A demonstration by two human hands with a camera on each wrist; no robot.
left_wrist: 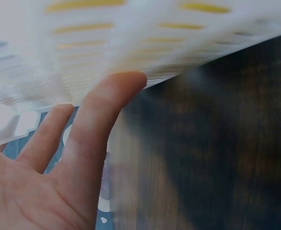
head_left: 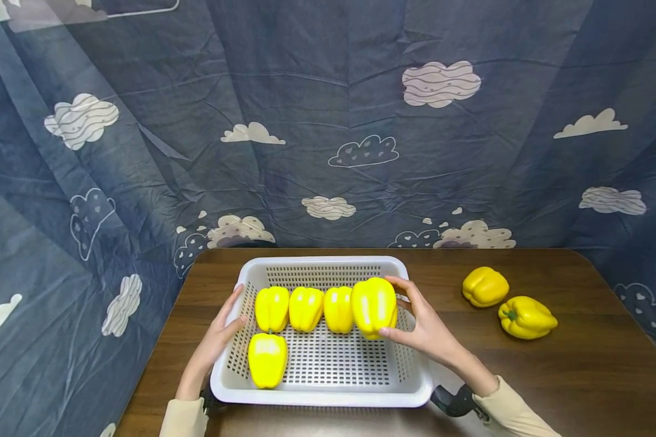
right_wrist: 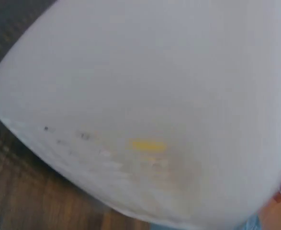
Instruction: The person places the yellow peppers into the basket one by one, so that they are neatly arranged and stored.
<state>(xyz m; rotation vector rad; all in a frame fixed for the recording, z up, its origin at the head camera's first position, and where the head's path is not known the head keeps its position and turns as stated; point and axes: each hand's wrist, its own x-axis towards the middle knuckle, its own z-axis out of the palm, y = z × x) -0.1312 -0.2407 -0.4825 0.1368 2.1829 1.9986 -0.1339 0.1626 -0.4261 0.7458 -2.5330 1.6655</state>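
Observation:
My right hand [head_left: 423,325] holds a yellow bell pepper [head_left: 373,305] over the right part of a white plastic basket [head_left: 322,398], thumb at its lower side and fingers behind its upper right. At the basket's left side, my left hand [head_left: 215,340] rests against the rim with fingers fairly straight. In the left wrist view, that hand's fingers [left_wrist: 95,120] touch the slotted wall [left_wrist: 178,43]. Three bell peppers [head_left: 306,309] line the back of the basket, and another bell pepper [head_left: 268,360] lies at the front left. The right wrist view shows mostly the basket's outside [right_wrist: 130,72], blurred.
Two more yellow bell peppers lie on the brown wooden table [head_left: 596,376] to the right: one pepper [head_left: 485,286] farther back, the other pepper [head_left: 527,317] just in front. A dark blue curtain [head_left: 317,182] with cloud prints hangs behind the table's back edge.

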